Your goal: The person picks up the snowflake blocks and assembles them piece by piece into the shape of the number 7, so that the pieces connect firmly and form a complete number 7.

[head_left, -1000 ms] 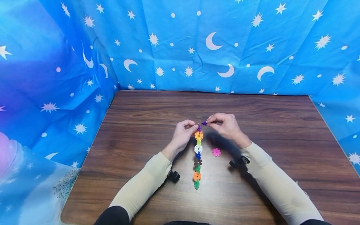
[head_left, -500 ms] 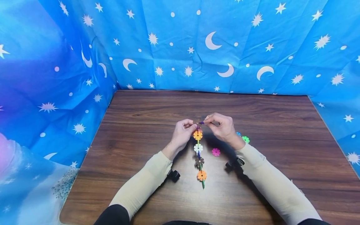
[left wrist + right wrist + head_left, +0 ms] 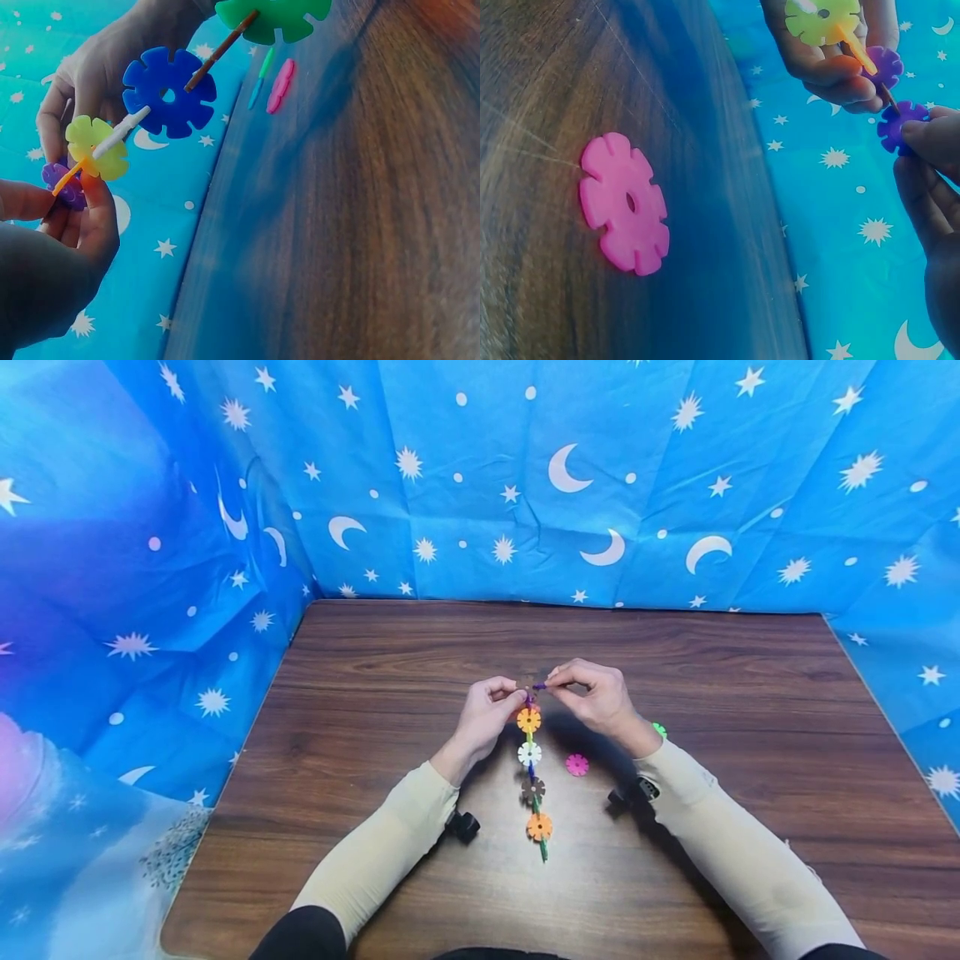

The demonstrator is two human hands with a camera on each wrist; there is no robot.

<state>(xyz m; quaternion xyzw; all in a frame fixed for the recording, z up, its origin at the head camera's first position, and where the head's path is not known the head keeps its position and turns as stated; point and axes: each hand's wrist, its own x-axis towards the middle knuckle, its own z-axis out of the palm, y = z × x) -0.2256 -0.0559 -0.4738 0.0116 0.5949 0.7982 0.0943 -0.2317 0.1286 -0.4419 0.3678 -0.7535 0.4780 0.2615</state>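
Observation:
A chain of notched plastic discs (image 3: 529, 753) in several colours runs from my hands toward my body, raised off the table. At its far end my left hand (image 3: 486, 714) pinches a purple disc (image 3: 64, 186), beside an orange and a yellow disc (image 3: 97, 148). My right hand (image 3: 596, 697) pinches a second purple disc (image 3: 904, 127) between thumb and fingers. A brown disc seen edge-on lies between the two purple ones; its edge meets the right-hand disc in the right wrist view. How deeply they are joined, I cannot tell.
On the wooden table (image 3: 360, 777) a loose pink disc (image 3: 577, 765) lies right of the chain. A green disc (image 3: 660, 730) is partly hidden behind my right sleeve. Blue star-printed cloth (image 3: 480, 485) hangs behind the table's far edge.
My right hand has shifted slightly left, bringing its purple disc closer to the chain. The chain has twisted, and its near end has swung a little right. My left hand stays nearly still.

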